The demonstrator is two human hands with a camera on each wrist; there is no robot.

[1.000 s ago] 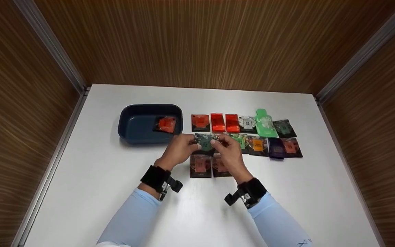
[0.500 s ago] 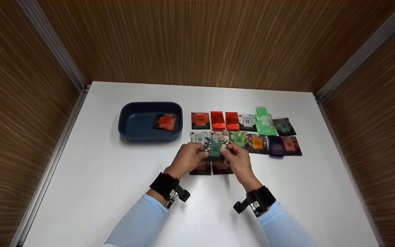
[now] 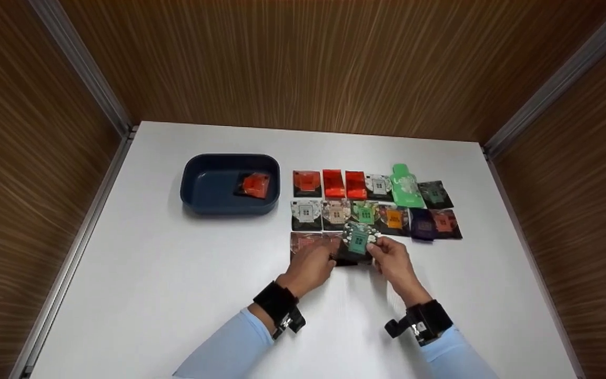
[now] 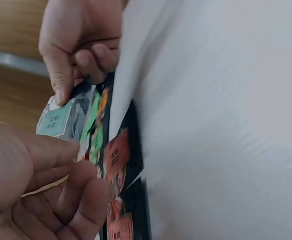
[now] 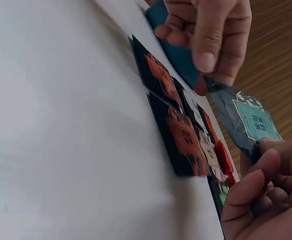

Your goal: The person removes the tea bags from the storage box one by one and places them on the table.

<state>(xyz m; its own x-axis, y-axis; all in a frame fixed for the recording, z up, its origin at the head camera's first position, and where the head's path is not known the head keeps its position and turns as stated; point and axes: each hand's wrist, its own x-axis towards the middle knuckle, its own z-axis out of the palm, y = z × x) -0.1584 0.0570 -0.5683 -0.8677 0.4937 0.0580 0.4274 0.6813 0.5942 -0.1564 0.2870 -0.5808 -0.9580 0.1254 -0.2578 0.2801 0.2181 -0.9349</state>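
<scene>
A dark sachet with a green label [image 3: 358, 239] is tilted above the front row, pinched at its right side between the thumb and fingers of my right hand [image 3: 395, 263]. My left hand [image 3: 311, 268] is at the sachet's lower left corner, with its fingertips right beside that corner in the right wrist view and not curled round it. Beneath lie two dark sachets with reddish labels, the left one [image 3: 303, 240] partly covered by my left hand and the right one [image 5: 183, 135] mostly hidden in the head view.
A navy blue tub [image 3: 208, 210] stands at the left with a red and black sachet [image 3: 254, 185] inside. Two rows of sachets lie behind my hands, including a red packet [image 3: 333, 184], a green spouted pouch [image 3: 407, 187] and a purple packet [image 3: 423, 225]. Wood-grain panels [image 3: 303, 63] enclose the white table.
Both hands have moved toward me and to the right with the green-labelled sachet. My left fingers have slid off its left side, while my right hand keeps its pinch. The middle row is uncovered.
</scene>
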